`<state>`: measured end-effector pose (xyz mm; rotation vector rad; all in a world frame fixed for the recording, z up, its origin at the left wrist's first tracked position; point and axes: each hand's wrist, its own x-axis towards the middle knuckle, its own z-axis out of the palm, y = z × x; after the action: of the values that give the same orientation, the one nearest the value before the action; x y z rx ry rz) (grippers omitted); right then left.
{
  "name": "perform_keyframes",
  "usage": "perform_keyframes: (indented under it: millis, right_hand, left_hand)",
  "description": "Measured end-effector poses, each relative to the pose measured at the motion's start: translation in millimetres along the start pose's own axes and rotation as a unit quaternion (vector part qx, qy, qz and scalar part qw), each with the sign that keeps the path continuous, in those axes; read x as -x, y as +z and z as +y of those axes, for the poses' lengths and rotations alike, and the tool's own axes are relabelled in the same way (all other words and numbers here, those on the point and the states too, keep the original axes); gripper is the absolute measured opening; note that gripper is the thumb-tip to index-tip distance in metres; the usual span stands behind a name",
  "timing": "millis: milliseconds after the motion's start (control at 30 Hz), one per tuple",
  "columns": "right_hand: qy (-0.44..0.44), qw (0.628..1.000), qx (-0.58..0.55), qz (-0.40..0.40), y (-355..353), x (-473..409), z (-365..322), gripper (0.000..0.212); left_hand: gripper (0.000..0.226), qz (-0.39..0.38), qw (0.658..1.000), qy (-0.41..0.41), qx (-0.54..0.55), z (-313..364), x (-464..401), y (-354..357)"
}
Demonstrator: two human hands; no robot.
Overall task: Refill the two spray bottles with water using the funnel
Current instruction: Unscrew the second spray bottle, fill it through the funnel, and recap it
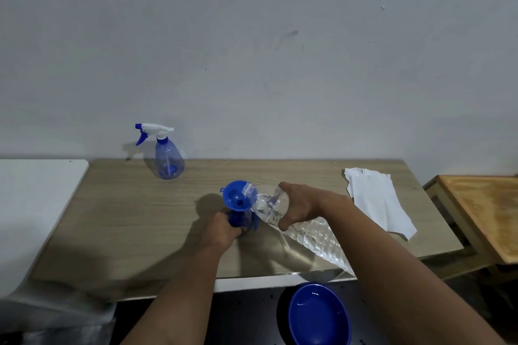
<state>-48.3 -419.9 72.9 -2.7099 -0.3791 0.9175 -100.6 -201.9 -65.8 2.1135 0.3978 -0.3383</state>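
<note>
A second spray bottle [169,159], translucent blue with its white-and-blue trigger head fitted, is standing upright at the rear of the wooden table [126,218], close to the wall [252,50] and well apart from the hands. White paper towels [378,199] are lying flat toward the table's right side, just beyond the right forearm. A blue basin [318,316] is sitting below the near table edge, and a second wooden surface [485,213] is standing off to the right. The spray bottle being filled [238,218] is standing near the table's centre; it is blue, headless, and carrying a blue funnel [236,194] in its neck. The left hand [222,228] is gripping this bottle, fingers curled around its body and hiding much of it. The right hand [301,206] is clamping its fingers around the shoulder of a clear ribbed water bottle [302,228], which is lying tilted with its mouth resting over the funnel's rim. Bare tabletop is lying open to the left of the hands and between them and the rear bottle.
</note>
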Motion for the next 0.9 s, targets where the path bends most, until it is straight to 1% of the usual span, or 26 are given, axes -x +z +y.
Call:
perform_keyframes:
  millis: [67,167,300,400,600,900]
  right_hand:
    - [0.005,1.000,0.003,-0.001,-0.5,0.5,-0.7,0.086]
    - [0.012,1.000,0.009,0.003,-0.7,1.6,-1.4,0.082]
    - [0.019,1.000,0.014,-0.003,-1.6,4.6,-3.1,0.089]
    - [0.022,0.999,0.024,-0.003,-1.6,4.6,-2.7,0.086]
    - [0.023,0.999,0.032,-0.009,-3.8,6.6,-2.7,0.104]
    - [0.024,0.999,0.045,-0.010,-6.3,9.0,-4.6,0.093]
  left_hand:
    - [0.030,-0.004,1.000,0.002,-0.001,1.6,1.1,0.4]
    - [0.029,-0.003,1.000,0.004,-0.003,3.1,2.6,0.3]
    - [0.026,0.002,1.000,0.007,-0.013,4.2,4.6,-1.0]
    - [0.028,0.011,1.000,0.011,-0.017,3.7,4.3,-1.2]
    - [0.035,0.007,1.000,0.018,-0.007,1.7,3.0,0.2]
    - [0.039,0.005,1.000,0.025,-0.003,2.0,3.8,-0.7]
